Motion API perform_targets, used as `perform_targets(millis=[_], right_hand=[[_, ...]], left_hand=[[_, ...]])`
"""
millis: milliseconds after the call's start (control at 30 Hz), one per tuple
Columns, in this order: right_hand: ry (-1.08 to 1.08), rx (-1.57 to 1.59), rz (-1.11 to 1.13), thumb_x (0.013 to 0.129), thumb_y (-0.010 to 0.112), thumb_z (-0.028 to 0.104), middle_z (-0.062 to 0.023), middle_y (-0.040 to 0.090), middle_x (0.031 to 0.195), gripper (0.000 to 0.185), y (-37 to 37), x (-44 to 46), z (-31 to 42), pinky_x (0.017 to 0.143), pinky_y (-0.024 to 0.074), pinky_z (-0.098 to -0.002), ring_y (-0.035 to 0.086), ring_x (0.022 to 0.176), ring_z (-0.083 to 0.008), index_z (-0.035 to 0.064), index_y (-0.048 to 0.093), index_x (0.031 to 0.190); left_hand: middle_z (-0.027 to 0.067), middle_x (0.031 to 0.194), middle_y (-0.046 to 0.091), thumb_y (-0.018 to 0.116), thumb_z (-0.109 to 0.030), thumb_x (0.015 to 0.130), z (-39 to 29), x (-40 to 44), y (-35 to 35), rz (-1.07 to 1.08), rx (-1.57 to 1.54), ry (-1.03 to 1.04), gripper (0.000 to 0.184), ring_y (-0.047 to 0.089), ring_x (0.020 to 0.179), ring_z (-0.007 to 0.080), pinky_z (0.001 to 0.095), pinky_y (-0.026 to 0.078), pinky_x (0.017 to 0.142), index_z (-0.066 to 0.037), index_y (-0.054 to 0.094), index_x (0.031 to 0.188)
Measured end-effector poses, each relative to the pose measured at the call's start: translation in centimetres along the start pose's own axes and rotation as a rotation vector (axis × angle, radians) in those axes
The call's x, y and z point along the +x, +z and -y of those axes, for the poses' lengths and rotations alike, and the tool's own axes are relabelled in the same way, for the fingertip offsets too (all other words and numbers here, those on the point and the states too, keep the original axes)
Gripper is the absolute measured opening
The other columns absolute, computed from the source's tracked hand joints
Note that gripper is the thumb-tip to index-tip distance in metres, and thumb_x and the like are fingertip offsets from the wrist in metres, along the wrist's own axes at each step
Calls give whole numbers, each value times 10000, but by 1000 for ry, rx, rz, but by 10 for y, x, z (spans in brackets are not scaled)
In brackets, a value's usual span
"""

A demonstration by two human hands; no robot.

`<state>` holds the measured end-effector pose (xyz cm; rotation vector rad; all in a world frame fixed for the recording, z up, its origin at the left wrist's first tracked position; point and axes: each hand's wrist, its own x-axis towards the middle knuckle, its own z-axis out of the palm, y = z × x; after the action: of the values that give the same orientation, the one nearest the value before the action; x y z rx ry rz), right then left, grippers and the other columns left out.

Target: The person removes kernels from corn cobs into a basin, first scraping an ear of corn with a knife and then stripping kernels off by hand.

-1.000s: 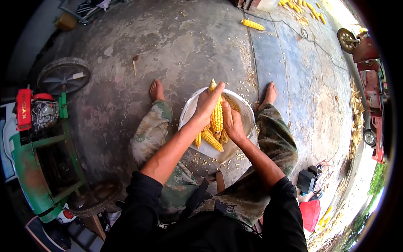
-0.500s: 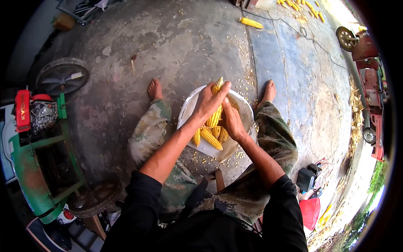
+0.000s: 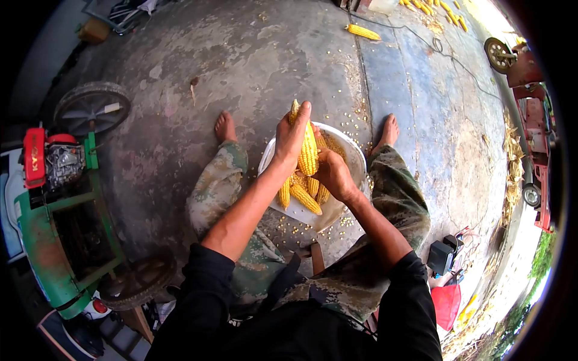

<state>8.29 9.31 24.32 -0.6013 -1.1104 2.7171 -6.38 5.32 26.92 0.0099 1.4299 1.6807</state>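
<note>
A yellow corn cob point(image 3: 308, 153) is tilted over a white tub point(image 3: 360, 157) between the feet. My left hand point(image 3: 290, 137) is wrapped round the upper part of the cob, whose pale tip sticks out above the fingers. Against the cob's right side rests my right hand point(image 3: 334, 172), its fingers curled and partly hidden. Several more cobs, among them a yellow cob point(image 3: 306, 199), lie inside the tub with loose kernels.
A green machine point(image 3: 51, 253) with a red engine point(image 3: 34, 157) stands at left. One cob point(image 3: 363, 32) lies on the floor ahead, near a black cable point(image 3: 438, 46). A black box point(image 3: 441, 257) and red cloth point(image 3: 446, 305) are at lower right. Kernels dot the concrete.
The held cob and my left hand have shifted left and slightly up. My right hand has turned, its thumb no longer up beside my left hand, and its fingers are now bent against the cob.
</note>
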Motion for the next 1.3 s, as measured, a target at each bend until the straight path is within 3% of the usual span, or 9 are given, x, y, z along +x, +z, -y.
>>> perform_targets(millis=[100,267,400,600,700,933,1133,1200,1300], right_hand=[[75,249,-80,1014,421,243,-170,544,1292,445,10,-2,11,944,557,-462,579,1185,-268,-65,454,1332],[174,-142,-104,1049,425,424,-160,589,1213,564,15,-4,18,849,602,-401,616,1129,-244,-65,463,1329],[109,-93,-47,1055,412,316,-135,600,1145,462,8,-4,11,824,591,-367,636,1011,-224,-66,474,1308],[104,-64,-65,1029,366,230,-131,574,1174,399,8,-4,3,883,570,-407,630,992,-236,-35,479,1305],[74,108,-101,1037,408,335,-121,582,1231,458,7,-2,2,907,540,-442,582,1153,-243,-4,476,1337],[198,62,-191,1041,462,375,-130,545,1303,521,15,-4,24,919,572,-468,600,1141,-236,-25,446,1375],[87,-100,-77,1028,444,245,-186,543,1283,464,6,-5,13,942,566,-455,621,1105,-274,-96,435,1342],[58,119,-21,1018,405,213,-199,540,1279,454,1,-2,6,981,542,-466,630,1088,-308,-114,431,1332],[107,165,34,1042,385,285,-207,544,1268,487,2,-1,9,1005,521,-477,633,1081,-319,-106,434,1329]], left_hand=[[56,695,578,698,-506,885,-1,1,-2,-4,-65,-41,468,633,586,184,313,553,551,-69,535,845],[59,698,576,696,-510,885,1,1,-5,25,-37,-67,466,636,582,190,321,558,557,-76,532,849],[56,675,600,681,-546,882,-4,-3,-3,-5,-41,-36,508,637,563,167,285,514,509,-59,561,803],[44,703,586,694,-528,882,3,0,-5,33,26,-18,476,633,580,180,308,542,553,-74,554,849],[42,707,588,694,-532,881,3,0,-5,39,49,-9,479,629,588,169,306,531,555,-73,562,849],[43,708,588,702,-535,874,1,-6,-1,142,151,-27,481,629,629,163,281,510,591,-76,562,837],[66,705,585,702,-522,876,1,2,-7,64,-10,-108,484,641,606,198,329,553,591,-66,540,868],[63,723,570,704,-511,877,0,3,-10,24,-133,-173,475,634,609,201,340,565,608,-72,521,882],[52,751,538,712,-509,870,-5,7,-13,-21,-301,-225,469,598,661,191,371,587,676,-91,502,898]])
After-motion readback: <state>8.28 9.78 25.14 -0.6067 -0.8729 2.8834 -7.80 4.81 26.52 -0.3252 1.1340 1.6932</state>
